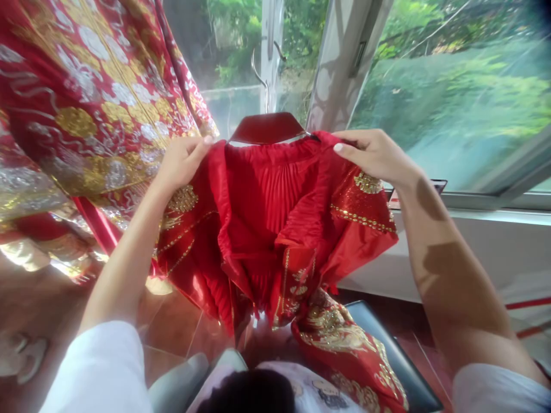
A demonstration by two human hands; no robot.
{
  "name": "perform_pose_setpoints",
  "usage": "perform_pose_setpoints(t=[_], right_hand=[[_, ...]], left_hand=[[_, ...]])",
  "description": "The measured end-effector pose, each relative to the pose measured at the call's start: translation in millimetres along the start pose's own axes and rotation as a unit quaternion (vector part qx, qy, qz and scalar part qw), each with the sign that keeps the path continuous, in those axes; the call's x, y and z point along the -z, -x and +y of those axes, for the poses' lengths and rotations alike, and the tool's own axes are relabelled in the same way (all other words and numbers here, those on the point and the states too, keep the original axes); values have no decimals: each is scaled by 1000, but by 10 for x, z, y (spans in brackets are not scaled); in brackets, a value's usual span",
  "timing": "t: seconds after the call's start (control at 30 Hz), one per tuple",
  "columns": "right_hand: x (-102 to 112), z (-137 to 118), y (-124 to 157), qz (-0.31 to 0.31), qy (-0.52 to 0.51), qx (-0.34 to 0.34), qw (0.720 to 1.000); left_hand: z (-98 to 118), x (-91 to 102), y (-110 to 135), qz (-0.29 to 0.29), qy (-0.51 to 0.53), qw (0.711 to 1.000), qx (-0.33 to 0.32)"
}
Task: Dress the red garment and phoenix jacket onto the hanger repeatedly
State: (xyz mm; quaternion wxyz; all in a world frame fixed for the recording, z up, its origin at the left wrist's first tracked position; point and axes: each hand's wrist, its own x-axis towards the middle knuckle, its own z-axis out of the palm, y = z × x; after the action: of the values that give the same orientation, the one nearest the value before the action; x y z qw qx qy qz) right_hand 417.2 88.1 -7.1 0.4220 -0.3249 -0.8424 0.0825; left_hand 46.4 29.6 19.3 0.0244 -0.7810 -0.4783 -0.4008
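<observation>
A red pleated garment (275,195) with gold beading on its shoulders is spread in front of me, its front parted. My left hand (183,160) pinches its left shoulder between thumb and fingers. On the opposite shoulder, my right hand (374,152) grips the cloth the same way, thumb towards me. Between the hands, a hanger (269,127) with a broad dark-red top shows above the neckline. Its metal hook (261,74) points up in front of the window. The hanger's lower part is hidden by the cloth.
At left hangs a large red robe (116,97) with gold and silver embroidery. Another red-and-gold embroidered cloth (353,344) lies over a black padded seat (396,355) below. Sliding windows (447,109) with a sill stand behind. Brown tiles (167,332) cover the floor.
</observation>
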Motion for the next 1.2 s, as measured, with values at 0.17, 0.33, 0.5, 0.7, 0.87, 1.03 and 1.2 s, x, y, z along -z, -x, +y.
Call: perform_pose_setpoints(t=[0.17,0.33,0.5,0.7,0.87,1.03,1.2], right_hand=[[-81,-168,-29,2,177,-52,983],[-336,-375,-70,49,238,-114,963],[-631,-405,21,181,172,-91,964],[-794,-524,471,248,208,-52,945],[-1259,-516,1099,245,208,-184,929],[-1480,-436,1339,188,25,-301,935],[-1608,-449,1347,269,-28,-322,907]], left_hand=[[165,-74,-39,-18,-112,993,-17],[227,-176,0,10,-130,991,9],[271,-286,174,97,-140,985,35],[257,-248,243,78,-132,987,39],[609,-353,84,47,-99,994,-31],[996,-767,-431,-63,-94,982,-151],[1128,-1244,-868,-94,-139,973,-158]])
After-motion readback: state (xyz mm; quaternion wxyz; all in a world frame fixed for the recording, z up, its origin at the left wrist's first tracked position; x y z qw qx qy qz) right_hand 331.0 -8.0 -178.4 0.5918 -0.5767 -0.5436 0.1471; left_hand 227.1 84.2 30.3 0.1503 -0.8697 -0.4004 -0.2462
